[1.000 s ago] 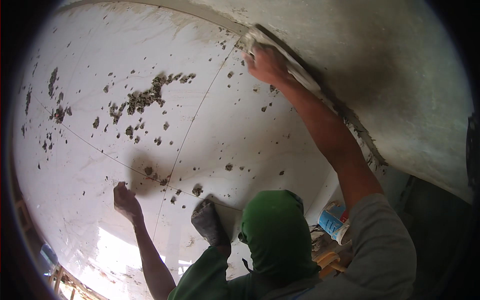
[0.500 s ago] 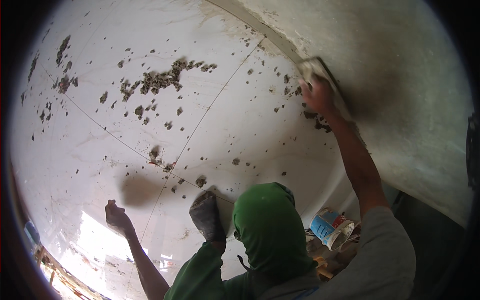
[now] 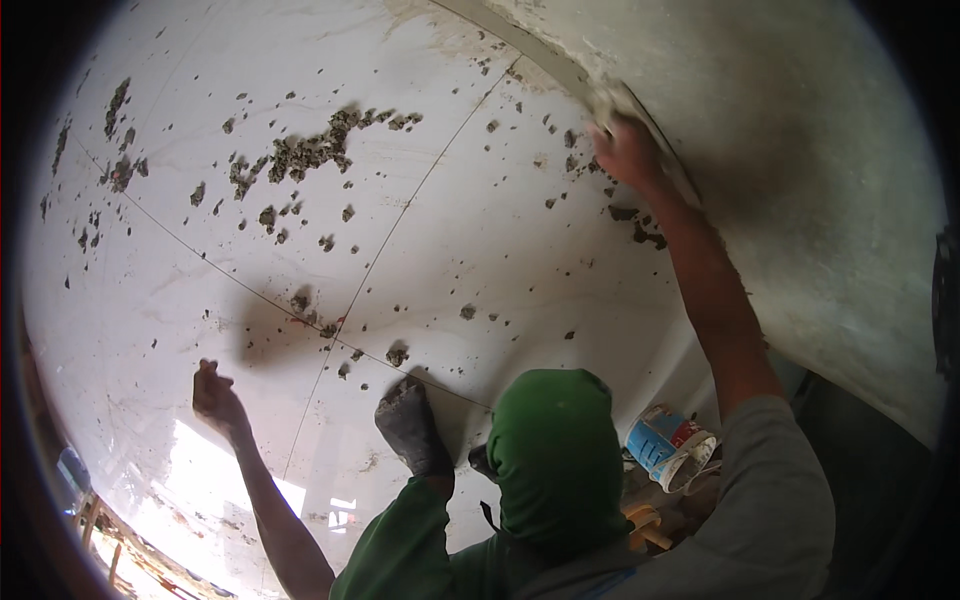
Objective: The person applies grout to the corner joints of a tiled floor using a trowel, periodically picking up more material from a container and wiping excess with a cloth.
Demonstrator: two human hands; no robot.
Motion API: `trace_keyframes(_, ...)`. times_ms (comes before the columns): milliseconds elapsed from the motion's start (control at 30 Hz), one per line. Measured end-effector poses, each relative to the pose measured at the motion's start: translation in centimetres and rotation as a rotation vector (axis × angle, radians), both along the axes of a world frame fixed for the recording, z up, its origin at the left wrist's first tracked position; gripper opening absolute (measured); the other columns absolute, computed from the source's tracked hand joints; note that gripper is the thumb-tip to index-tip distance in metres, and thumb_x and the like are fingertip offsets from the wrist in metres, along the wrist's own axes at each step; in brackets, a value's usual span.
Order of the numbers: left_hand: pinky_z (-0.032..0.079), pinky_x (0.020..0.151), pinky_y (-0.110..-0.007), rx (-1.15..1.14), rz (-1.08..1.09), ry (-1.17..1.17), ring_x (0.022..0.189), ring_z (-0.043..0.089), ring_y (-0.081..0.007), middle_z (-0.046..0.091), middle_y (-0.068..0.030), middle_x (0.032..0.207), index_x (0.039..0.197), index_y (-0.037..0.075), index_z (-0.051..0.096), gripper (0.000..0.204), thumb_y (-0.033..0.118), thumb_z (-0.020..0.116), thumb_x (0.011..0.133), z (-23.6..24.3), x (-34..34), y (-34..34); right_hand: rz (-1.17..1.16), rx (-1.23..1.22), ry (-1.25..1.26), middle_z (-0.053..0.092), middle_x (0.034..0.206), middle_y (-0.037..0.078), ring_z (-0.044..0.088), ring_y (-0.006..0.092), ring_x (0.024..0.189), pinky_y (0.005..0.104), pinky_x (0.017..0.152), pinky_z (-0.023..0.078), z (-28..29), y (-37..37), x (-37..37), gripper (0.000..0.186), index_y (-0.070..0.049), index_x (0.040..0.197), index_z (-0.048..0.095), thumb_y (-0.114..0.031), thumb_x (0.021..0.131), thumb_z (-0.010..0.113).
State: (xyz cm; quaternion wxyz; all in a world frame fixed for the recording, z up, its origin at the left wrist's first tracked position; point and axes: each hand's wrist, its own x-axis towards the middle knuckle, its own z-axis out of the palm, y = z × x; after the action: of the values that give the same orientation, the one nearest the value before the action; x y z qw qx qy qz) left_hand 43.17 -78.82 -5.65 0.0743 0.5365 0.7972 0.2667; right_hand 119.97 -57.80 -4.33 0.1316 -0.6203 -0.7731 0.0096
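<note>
My right hand (image 3: 630,155) grips a flat plastering float (image 3: 655,135), pressed along the grey plastered wall (image 3: 800,180) just above where it meets the white tiles (image 3: 450,240). The float is blurred by motion and partly covered by the hand. Bits of dark mortar (image 3: 635,222) lie on the tile beside my right wrist. Over at the lower left, my left hand (image 3: 217,398) is held above the tiles with its fingers curled in and nothing seen in them. Its shadow falls on the tile near a grout line.
A co-worker in a green hood (image 3: 555,460) is close in front, with a dark-gloved hand (image 3: 412,425) near the tiles. A blue and white bucket (image 3: 665,445) lies tipped at the right. Mortar clumps (image 3: 315,150) are scattered across the tiles.
My right hand and the float have slid a little up and left along the wall's foot. The left hand has risen slightly leftward. The co-worker's head sits slightly farther right.
</note>
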Motion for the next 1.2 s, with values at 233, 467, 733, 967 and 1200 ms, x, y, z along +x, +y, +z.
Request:
trace_keyframes(233,0.048,0.063,-0.039,-0.212,0.283,-0.012,0.06,0.062,-0.0181,0.065,-0.0077,0.063,0.098,0.002,0.078,0.05,0.044,0.056,0.112,0.7,-0.6,-5.0,-0.095,0.023,0.001,0.072,0.099,0.029,0.071,0.0474,0.098,0.0488,0.091,0.056,2.9,-11.0,7.2,0.036,0.004,0.118,0.07,-0.028,0.102,0.067)
trace_keyframes(467,0.045,0.06,-0.036,-0.086,-0.076,-0.03,0.057,0.056,-0.0159,0.06,-0.0049,0.06,0.099,0.004,0.079,0.046,0.042,0.056,0.112,4.7,8.9,5.2,-0.313,-0.225,-0.105,0.074,0.102,0.023,0.073,0.0417,0.101,0.0557,0.089,0.058,1.1,7.2,-8.8,0.053,-0.003,0.117,0.071,-0.053,0.106,0.056)
trace_keyframes(733,0.047,0.062,-0.038,-0.242,-0.129,0.108,0.059,0.059,-0.0199,0.066,-0.0086,0.065,0.098,0.003,0.079,0.042,0.036,0.058,0.111,3.5,4.2,4.7,-0.355,-0.369,-0.067,0.072,0.09,0.022,0.073,0.041,0.089,0.0534,0.083,0.058,2.8,-4.7,3.6,0.047,-0.002,0.093,0.07,-0.048,0.104,0.061)
trace_keyframes(967,0.048,0.066,-0.041,-0.326,0.164,0.155,0.065,0.062,-0.0231,0.071,-0.0124,0.073,0.108,-0.001,0.08,0.05,0.044,0.057,0.109,2.8,-6.4,-4.1,-0.308,-0.045,-0.025,0.072,0.092,0.028,0.07,0.0478,0.091,0.0552,0.083,0.053,4.3,-26.1,19.2,0.043,0.003,0.102,0.073,-0.04,0.102,0.067)
trace_keyframes(1200,0.052,0.057,-0.032,-0.115,-0.073,-0.061,0.064,0.064,-0.0171,0.082,-0.014,0.098,0.115,0.0,0.08,0.04,0.034,0.058,0.11,0.3,-2.7,0.4,-0.496,-0.393,-0.142,0.073,0.11,0.028,0.071,0.0466,0.106,0.0529,0.097,0.056,1.6,-25.6,19.2,0.042,-0.004,0.122,0.072,-0.039,0.098,0.071)
